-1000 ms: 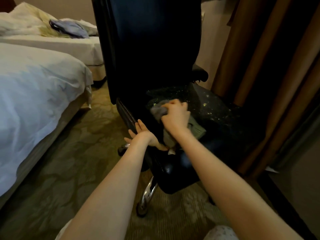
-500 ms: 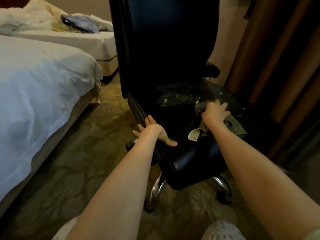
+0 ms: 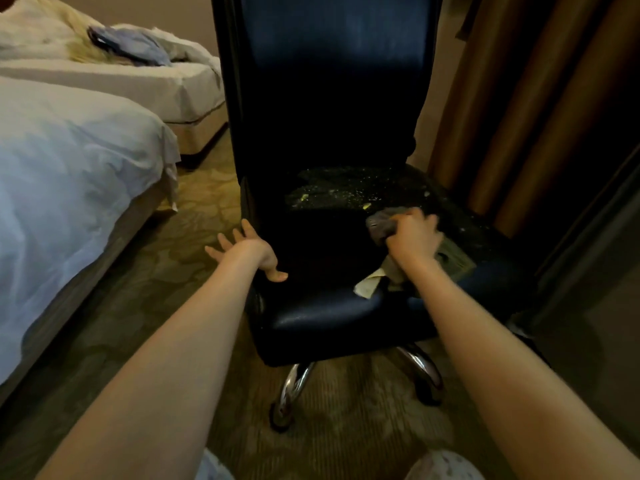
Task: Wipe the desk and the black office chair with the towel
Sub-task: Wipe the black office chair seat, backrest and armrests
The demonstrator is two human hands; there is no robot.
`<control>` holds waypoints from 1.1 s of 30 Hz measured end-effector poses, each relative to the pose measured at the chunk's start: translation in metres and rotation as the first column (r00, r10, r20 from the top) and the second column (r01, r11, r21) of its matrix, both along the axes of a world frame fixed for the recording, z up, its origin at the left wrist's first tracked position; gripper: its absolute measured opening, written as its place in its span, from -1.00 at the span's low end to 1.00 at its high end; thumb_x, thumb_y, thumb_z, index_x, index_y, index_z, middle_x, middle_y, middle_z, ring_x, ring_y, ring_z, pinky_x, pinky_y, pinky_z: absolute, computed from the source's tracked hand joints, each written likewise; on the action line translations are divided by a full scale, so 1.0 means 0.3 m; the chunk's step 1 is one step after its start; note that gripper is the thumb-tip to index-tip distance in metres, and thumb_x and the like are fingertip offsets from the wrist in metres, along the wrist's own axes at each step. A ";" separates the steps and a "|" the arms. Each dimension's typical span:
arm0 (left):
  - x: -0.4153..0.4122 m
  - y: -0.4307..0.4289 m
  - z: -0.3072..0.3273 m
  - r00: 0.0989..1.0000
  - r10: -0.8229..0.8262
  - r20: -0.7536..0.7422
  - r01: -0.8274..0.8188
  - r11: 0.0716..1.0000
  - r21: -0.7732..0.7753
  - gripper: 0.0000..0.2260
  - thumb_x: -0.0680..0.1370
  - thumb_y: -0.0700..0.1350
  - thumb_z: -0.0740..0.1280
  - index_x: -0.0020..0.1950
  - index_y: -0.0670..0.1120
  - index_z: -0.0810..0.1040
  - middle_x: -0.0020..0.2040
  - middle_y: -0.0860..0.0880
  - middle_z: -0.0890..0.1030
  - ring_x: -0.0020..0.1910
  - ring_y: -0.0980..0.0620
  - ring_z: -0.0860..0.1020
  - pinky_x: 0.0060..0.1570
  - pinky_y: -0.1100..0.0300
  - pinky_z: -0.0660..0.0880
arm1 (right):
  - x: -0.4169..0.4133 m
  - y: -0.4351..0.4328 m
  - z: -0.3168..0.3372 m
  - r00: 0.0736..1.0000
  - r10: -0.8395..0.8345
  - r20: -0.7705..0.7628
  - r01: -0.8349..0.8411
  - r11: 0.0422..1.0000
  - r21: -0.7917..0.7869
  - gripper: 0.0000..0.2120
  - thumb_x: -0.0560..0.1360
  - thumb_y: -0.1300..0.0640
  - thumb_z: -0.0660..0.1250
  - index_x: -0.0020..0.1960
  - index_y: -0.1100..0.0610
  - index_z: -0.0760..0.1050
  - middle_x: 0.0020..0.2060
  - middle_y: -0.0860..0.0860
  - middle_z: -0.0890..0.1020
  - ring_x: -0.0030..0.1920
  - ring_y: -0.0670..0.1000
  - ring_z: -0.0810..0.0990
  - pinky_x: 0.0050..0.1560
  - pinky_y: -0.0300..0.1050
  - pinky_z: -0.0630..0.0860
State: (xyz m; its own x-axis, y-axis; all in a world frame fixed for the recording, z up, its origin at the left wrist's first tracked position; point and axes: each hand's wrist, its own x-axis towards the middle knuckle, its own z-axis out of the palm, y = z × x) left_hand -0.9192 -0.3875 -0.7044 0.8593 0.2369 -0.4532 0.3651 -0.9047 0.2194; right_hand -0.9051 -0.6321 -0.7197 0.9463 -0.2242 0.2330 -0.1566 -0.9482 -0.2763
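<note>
The black office chair [image 3: 322, 317] stands in front of me with its tall back upright. Pale crumbs speckle the rear of its seat. My right hand [image 3: 414, 237] grips a bunched grey towel [image 3: 381, 225] and presses it on the right side of the seat; a pale label hangs from the towel near the seat's front. My left hand [image 3: 249, 251] rests on the seat's left edge, fingers straight and spread, thumb lying on the seat. No desk is in view.
A bed with white sheets [image 3: 69, 188] runs along the left, and a second bed [image 3: 145, 84] with blue clothing lies behind it. Brown curtains [image 3: 540, 98] hang at the right. The chair's chrome legs [image 3: 294, 386] and castors stand on patterned carpet.
My right hand has carried the towel from the seat's left-middle over to its right side. My left hand stays on the seat's left edge. The view has shifted so the chair sits more centred.
</note>
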 end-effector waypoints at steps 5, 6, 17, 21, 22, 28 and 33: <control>-0.027 -0.006 0.023 0.992 -0.030 0.123 0.006 0.983 0.185 0.01 0.45 0.00 0.43 0.52 -0.11 -0.34 0.55 -0.19 -0.12 0.51 -0.26 -0.16 0.41 -0.27 -0.18 | -0.026 -0.196 -0.008 0.972 -0.228 -0.050 0.228 0.974 -0.005 -0.63 0.51 0.19 0.28 0.31 0.05 0.44 0.34 0.13 0.31 0.34 0.28 0.20 0.28 0.26 0.29; -0.039 -0.025 0.038 0.981 -0.083 0.178 0.032 0.962 0.270 -0.02 0.46 -0.01 0.42 0.53 -0.11 -0.30 0.54 -0.24 -0.02 0.51 -0.28 -0.06 0.41 -0.26 -0.14 | -0.027 -0.195 -0.011 0.973 -0.225 -0.044 0.225 0.974 0.007 -0.64 0.51 0.19 0.28 0.30 0.05 0.44 0.34 0.13 0.30 0.34 0.28 0.19 0.29 0.26 0.28; -0.085 -0.387 0.008 0.821 -0.304 0.484 0.315 0.947 0.061 -0.73 0.56 -0.16 0.23 0.25 -0.13 0.47 0.22 -0.17 0.51 0.20 -0.18 0.48 0.10 0.02 0.45 | -0.168 0.007 -0.070 0.963 0.150 0.222 -0.163 0.986 0.043 -0.59 0.43 0.19 0.30 0.26 -0.02 0.50 0.30 0.02 0.40 0.24 0.18 0.30 0.19 0.07 0.37; -0.072 -0.397 -0.060 0.849 -0.300 0.435 0.300 0.951 0.070 -0.75 0.60 -0.13 0.22 0.26 -0.14 0.41 0.25 -0.17 0.44 0.25 -0.16 0.42 0.15 -0.03 0.44 | -0.171 -0.031 -0.080 0.975 0.174 0.139 -0.173 0.985 -0.017 -0.58 0.46 0.17 0.29 0.30 -0.04 0.45 0.33 0.00 0.36 0.27 0.15 0.28 0.21 0.13 0.39; -0.074 -0.399 -0.067 0.844 -0.302 0.444 0.299 0.951 0.077 -0.76 0.60 -0.14 0.21 0.26 -0.13 0.41 0.25 -0.16 0.44 0.25 -0.16 0.41 0.15 -0.02 0.44 | -0.168 -0.051 -0.074 0.981 0.149 0.121 -0.149 0.989 -0.009 -0.57 0.46 0.18 0.28 0.31 -0.03 0.45 0.32 0.01 0.36 0.28 0.16 0.28 0.21 0.15 0.39; -0.082 -0.406 -0.120 0.794 -0.294 0.532 0.285 0.953 0.102 -0.75 0.60 -0.16 0.20 0.28 -0.15 0.39 0.24 -0.16 0.42 0.24 -0.15 0.39 0.11 0.02 0.42 | -0.191 -0.279 -0.077 0.995 -0.075 0.068 0.077 0.997 -0.022 -0.54 0.45 0.22 0.29 0.34 0.01 0.42 0.35 0.07 0.32 0.30 0.24 0.26 0.23 0.18 0.37; -0.062 -0.375 -0.100 0.844 -0.195 0.499 0.313 0.936 -0.163 -0.84 0.58 -0.25 0.19 0.11 -0.13 0.49 0.19 -0.13 0.50 0.17 -0.09 0.47 0.15 0.10 0.41 | -0.242 -0.400 -0.062 0.979 -0.189 0.083 0.189 0.982 0.000 -0.57 0.51 0.23 0.25 0.36 0.05 0.39 0.33 0.14 0.32 0.27 0.29 0.25 0.22 0.22 0.33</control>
State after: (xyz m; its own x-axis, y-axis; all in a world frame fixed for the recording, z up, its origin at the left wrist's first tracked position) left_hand -0.9378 -0.5001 -0.7345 0.9969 -0.0792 0.0047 -0.0702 -0.8535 0.5164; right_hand -0.9778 -0.7521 -0.7383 0.8647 -0.3951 0.3102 -0.3103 -0.9058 -0.2885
